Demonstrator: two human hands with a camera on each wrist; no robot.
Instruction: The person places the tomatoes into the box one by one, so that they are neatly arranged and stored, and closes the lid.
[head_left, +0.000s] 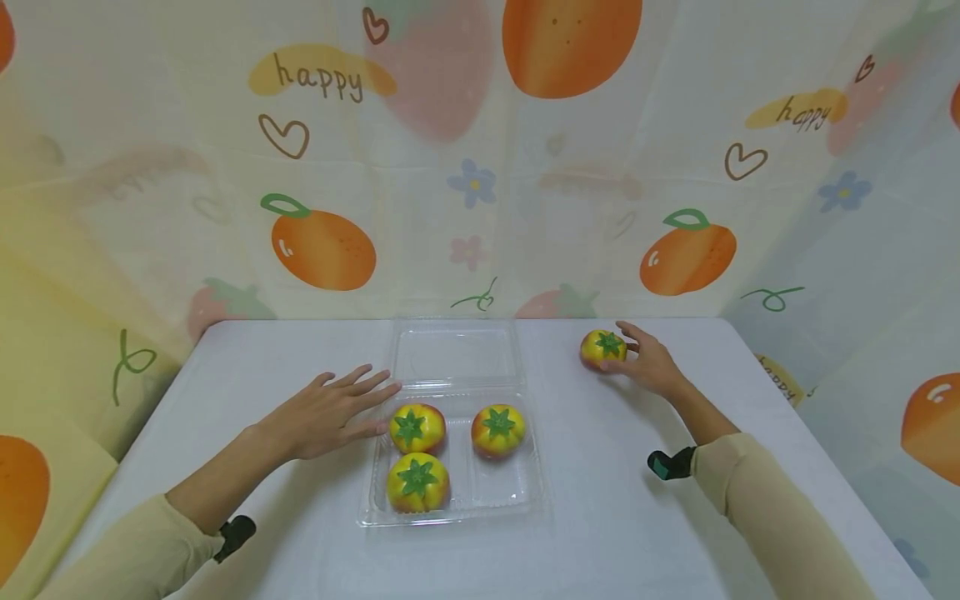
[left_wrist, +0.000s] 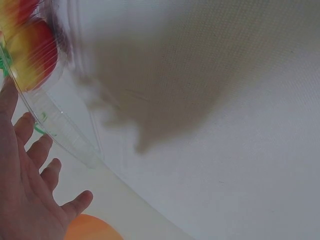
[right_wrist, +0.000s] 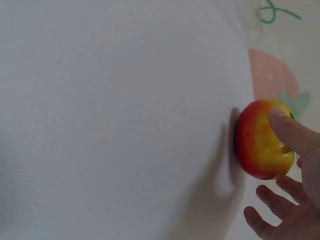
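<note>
My right hand (head_left: 648, 362) is at a yellow-and-red toy persimmon (head_left: 602, 349) near the back of the table, right of the box. Its thumb lies against the fruit and a finger curls at the side, while other fingers spread away in the right wrist view. A clear plastic box (head_left: 498, 500) stands in the middle with its lid (head_left: 456, 354) folded back. Inside are three similar fruits with green star-shaped tops: two at left (head_left: 417, 429), one at right (head_left: 498, 431). My left hand (head_left: 322, 417) stretches over the box's left edge, fingers straight, thumb tip beside the back left fruit.
A white table (head_left: 600, 517) carries everything. Behind it hangs a fruit-printed curtain (head_left: 510, 217), which also runs along both sides. Dark wrist straps (head_left: 671, 463) sit at both sleeve cuffs.
</note>
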